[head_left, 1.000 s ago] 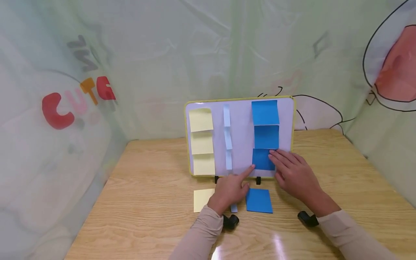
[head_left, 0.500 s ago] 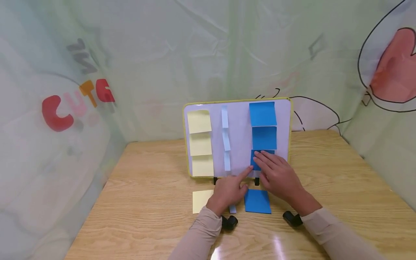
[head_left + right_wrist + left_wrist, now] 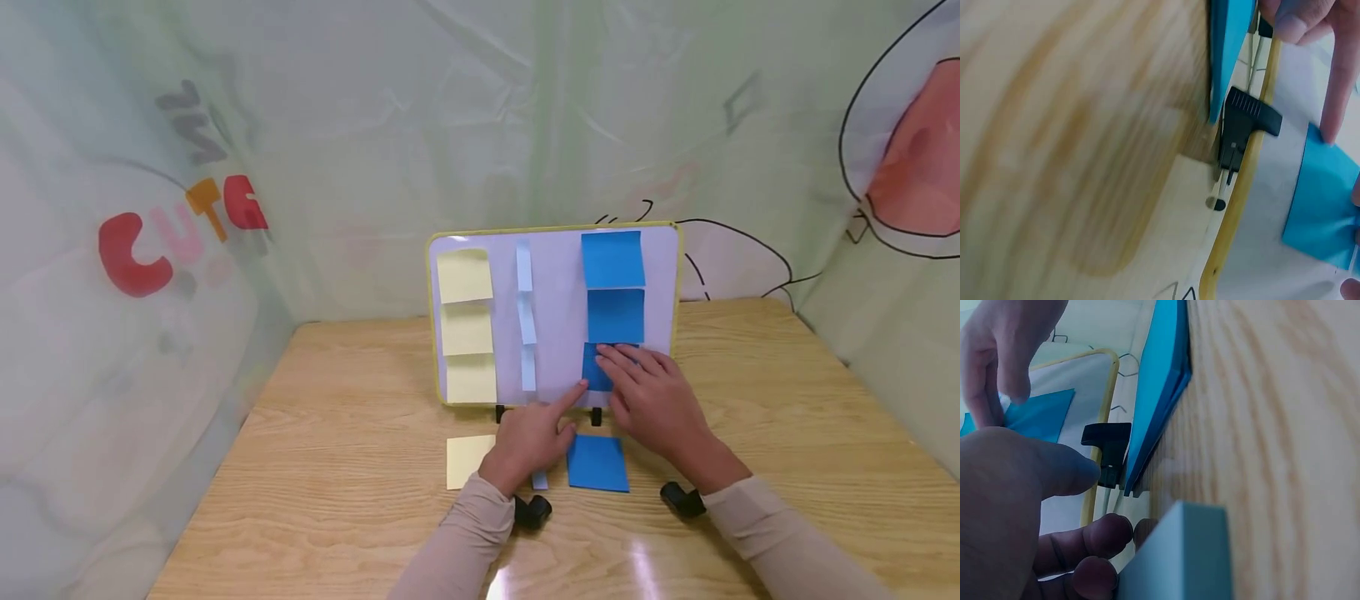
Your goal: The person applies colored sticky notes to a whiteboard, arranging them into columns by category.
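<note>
A small whiteboard (image 3: 558, 308) with a yellow frame stands tilted on the table. On its right side hangs a column of blue sticky notes, and both hands touch the lowest blue sticky note (image 3: 591, 375). My left hand (image 3: 528, 437) holds its index fingertip against that note's lower left corner, its other fingers loosely bent. My right hand (image 3: 663, 408) lays its extended fingers across the note's upper part, covering much of its right side. The right wrist view shows the note (image 3: 1319, 200) stuck on the board beside the pointing finger.
Yellow notes (image 3: 465, 329) and narrow pale blue strips (image 3: 524, 267) form two more columns. Before the board lie a blue pad (image 3: 597, 464), a yellow pad (image 3: 468, 462) and a pale strip pad (image 3: 540, 481), partly hidden. Black clips (image 3: 596, 417) support the board's lower edge.
My right hand has slid left from the lowest blue note's right edge onto its upper middle. The left index finger has stayed at the lower left corner.
</note>
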`<state>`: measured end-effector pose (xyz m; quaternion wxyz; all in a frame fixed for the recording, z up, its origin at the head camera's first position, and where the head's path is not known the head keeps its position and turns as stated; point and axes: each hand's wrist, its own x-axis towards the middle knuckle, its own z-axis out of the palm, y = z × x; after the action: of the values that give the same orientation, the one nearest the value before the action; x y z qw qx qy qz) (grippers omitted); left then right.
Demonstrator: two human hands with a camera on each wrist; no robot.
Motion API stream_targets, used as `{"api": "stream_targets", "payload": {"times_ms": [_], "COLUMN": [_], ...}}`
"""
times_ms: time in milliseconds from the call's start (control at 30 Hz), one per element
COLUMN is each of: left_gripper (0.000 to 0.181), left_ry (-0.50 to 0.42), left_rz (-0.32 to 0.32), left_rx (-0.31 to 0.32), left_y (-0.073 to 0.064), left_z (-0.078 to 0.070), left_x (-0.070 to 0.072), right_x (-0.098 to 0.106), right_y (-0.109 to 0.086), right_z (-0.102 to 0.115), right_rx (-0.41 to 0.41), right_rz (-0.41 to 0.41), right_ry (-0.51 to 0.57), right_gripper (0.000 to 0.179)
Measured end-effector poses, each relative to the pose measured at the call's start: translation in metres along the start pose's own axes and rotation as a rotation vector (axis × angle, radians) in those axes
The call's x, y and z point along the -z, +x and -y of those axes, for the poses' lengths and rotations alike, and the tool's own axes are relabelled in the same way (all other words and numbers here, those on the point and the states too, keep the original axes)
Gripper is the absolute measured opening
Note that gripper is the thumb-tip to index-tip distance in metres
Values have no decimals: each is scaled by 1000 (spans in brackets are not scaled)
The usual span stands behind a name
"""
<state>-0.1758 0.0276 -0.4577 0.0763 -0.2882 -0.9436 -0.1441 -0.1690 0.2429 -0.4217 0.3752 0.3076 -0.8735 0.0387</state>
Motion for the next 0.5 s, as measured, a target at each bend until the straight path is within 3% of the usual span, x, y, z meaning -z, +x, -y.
{"api": "stream_targets", "payload": {"times_ms": [333,500], "left_gripper": [51,48], "left_ry": [13,26], "left_rz": [1,-23], "left_rx": [18,-11], "left_y": [-1,-1], "left_z": [3,2], "left_x": [0,0], "right_x": [8,13], "right_y": [-12,-17], "right_z": [-14,-20], "right_rx": [-25,-38], "right_rz": [53,28], "right_ry": [-18,-7], "right_gripper": [57,52]}}
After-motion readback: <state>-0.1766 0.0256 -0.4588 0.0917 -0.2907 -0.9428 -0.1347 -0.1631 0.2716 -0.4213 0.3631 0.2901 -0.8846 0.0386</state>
